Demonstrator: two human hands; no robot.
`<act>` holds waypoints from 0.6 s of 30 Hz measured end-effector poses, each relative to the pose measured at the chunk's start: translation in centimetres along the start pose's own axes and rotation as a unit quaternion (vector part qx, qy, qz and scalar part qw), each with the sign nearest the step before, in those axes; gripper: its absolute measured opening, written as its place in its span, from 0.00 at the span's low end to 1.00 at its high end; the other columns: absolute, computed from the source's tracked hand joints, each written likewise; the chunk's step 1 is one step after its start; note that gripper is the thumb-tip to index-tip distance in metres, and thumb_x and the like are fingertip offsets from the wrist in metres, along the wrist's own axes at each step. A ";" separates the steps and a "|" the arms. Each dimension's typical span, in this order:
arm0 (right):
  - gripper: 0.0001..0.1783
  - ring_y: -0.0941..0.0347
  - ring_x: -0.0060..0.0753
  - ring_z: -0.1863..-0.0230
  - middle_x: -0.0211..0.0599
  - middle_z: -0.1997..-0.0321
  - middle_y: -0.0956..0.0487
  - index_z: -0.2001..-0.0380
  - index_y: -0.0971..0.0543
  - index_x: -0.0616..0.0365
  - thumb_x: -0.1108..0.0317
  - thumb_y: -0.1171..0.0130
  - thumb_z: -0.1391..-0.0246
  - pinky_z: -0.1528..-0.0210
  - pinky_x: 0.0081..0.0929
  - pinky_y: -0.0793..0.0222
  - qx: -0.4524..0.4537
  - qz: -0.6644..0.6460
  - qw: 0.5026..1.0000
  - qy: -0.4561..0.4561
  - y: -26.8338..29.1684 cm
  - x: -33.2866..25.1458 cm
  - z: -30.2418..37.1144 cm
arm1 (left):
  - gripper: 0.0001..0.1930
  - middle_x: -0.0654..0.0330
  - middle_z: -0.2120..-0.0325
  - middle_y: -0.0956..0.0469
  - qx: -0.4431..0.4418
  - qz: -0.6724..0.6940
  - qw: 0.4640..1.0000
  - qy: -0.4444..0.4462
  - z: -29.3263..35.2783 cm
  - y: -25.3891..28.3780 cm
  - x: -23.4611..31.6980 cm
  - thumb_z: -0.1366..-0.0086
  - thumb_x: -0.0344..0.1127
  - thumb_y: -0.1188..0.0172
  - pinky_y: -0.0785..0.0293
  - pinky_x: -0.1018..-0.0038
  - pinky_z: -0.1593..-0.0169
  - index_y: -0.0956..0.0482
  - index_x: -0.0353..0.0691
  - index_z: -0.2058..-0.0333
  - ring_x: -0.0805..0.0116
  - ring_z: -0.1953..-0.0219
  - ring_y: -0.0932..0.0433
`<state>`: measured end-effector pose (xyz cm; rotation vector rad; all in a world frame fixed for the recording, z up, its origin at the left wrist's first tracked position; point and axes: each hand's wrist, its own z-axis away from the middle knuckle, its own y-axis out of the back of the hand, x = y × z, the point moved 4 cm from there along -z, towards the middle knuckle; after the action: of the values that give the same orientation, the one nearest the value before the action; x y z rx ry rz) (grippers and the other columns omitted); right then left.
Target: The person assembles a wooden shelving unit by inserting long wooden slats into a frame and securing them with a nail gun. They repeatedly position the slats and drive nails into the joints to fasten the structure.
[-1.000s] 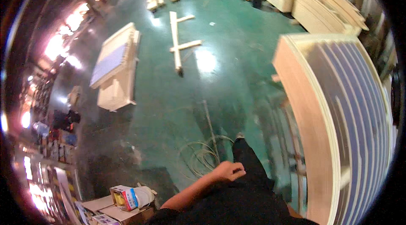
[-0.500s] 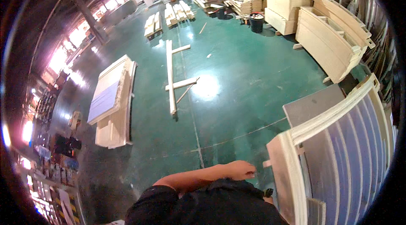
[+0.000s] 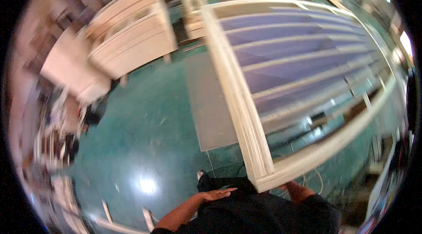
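My left hand [image 3: 217,195] is held low in front of my dark shirt, fingers stretched out and nothing in them. Right of it a large pale wooden frame [image 3: 235,89] fills much of the view, its near corner close to my body. Light strips run across the blue-purple surface [image 3: 285,56] inside the frame. My right hand [image 3: 291,187] is at the underside of that near corner; the wood hides its fingers, so I cannot tell whether it grips.
A flat grey board [image 3: 209,102] lies along the frame's left side. Pale wooden box-like units [image 3: 136,40] stand at the far left, with a dark bucket [image 3: 94,114] near them. Wooden strips [image 3: 116,226] lie on the green floor at lower left. A thin cable [image 3: 321,181] hangs or lies at right.
My view has swung to the right, so the frame has come from the right edge to the middle. My right hand now shows beside the frame's corner; my left fingers have straightened.
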<state>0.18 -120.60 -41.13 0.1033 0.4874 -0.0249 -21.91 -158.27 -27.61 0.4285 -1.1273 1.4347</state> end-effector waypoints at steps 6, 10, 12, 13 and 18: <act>0.20 0.28 0.27 0.80 0.37 0.76 0.23 0.48 0.25 0.59 0.68 0.35 0.44 0.80 0.31 0.35 0.135 -0.189 0.972 -0.020 -11.5 9.3 6.0 | 0.39 0.61 0.21 0.59 -0.099 -0.122 0.965 0.209 5.4 12.2 -11.1 0.24 0.63 0.56 0.64 0.55 0.21 0.54 0.55 0.22 0.58 0.20 0.65; 0.11 0.25 0.39 0.80 0.38 0.80 0.22 0.71 0.17 0.61 0.63 0.35 0.43 0.75 0.45 0.32 0.161 -0.178 0.949 -0.205 -24.6 7.3 7.1 | 0.28 0.48 0.33 0.29 -0.079 -0.431 0.778 0.450 15.6 27.8 -20.0 0.25 0.59 0.53 0.35 0.54 0.31 0.25 0.53 0.35 0.48 0.31 0.32; 0.13 0.22 0.41 0.78 0.39 0.78 0.19 0.71 0.16 0.62 0.61 0.34 0.45 0.74 0.46 0.28 0.162 -0.181 0.944 -0.222 -30.2 2.2 9.7 | 0.24 0.47 0.44 0.22 -0.017 -0.529 0.794 0.300 17.3 33.5 -20.6 0.27 0.55 0.51 0.28 0.53 0.38 0.20 0.51 0.42 0.46 0.40 0.24; 0.12 0.22 0.41 0.77 0.40 0.78 0.19 0.71 0.16 0.61 0.62 0.34 0.45 0.73 0.45 0.28 0.165 -0.156 0.950 -0.213 -32.8 1.8 9.4 | 0.22 0.47 0.49 0.18 0.016 -0.579 0.783 0.227 18.0 35.2 -19.3 0.28 0.54 0.49 0.25 0.52 0.42 0.17 0.49 0.46 0.45 0.44 0.21; 0.08 0.20 0.39 0.73 0.41 0.76 0.18 0.68 0.15 0.60 0.66 0.33 0.47 0.67 0.42 0.27 0.178 -0.173 0.965 -0.083 -42.3 3.4 4.6 | 0.11 0.54 0.71 0.19 0.490 -0.270 0.828 0.028 17.6 47.6 -5.9 0.29 0.37 0.47 0.24 0.61 0.63 0.20 0.37 0.65 0.59 0.67 0.20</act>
<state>3.27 -163.15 -42.62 0.3648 0.3233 -0.4614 -69.97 -167.77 -42.27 1.3008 -0.0768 1.3883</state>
